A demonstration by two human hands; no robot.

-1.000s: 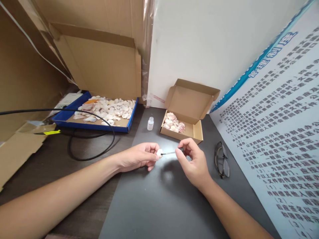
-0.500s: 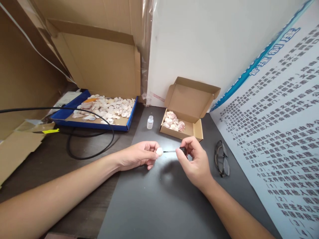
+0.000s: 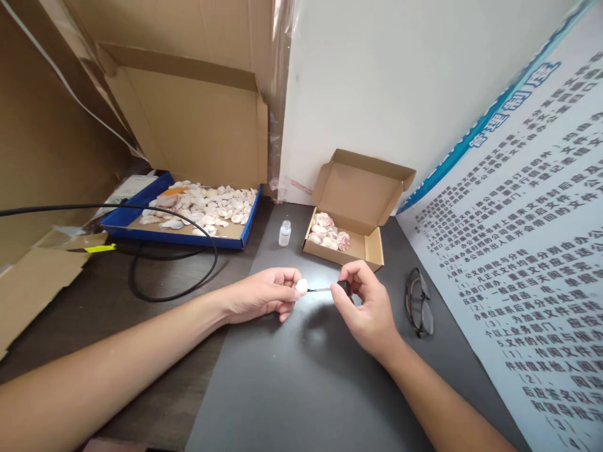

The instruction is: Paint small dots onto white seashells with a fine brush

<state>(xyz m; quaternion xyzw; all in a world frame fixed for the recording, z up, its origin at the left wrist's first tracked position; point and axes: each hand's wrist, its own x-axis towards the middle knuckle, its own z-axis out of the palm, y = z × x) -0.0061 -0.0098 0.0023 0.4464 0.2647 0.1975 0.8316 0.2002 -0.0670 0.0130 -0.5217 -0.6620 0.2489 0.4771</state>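
My left hand (image 3: 271, 293) pinches a small, pale ribbed seashell (image 3: 301, 287) between thumb and fingers above the dark mat. In my right hand (image 3: 365, 301) is a brush with a black cap (image 3: 345, 287), held by the cap; its thin stem points left. The brush's dark tip is at the shell's right edge and seems to touch it. A small uncapped glass bottle (image 3: 284, 233) with a white label stands upright behind the hands. Beyond my right hand sits an open cardboard box (image 3: 374, 248) with several pinkish and white shells (image 3: 328, 232) in its left part.
Many white shells (image 3: 207, 204) fill a blue-edged tray (image 3: 172, 238) at the back left. A black cable (image 3: 214, 251) loops in front of it. Glasses (image 3: 419, 302) lie on the right of the mat (image 3: 282, 389). A printed poster (image 3: 532, 238) borders the right side.
The brush tip has shifted very slightly along the shell's edge, with my right hand moving a little left. My left hand still holds the shell in nearly the same place.
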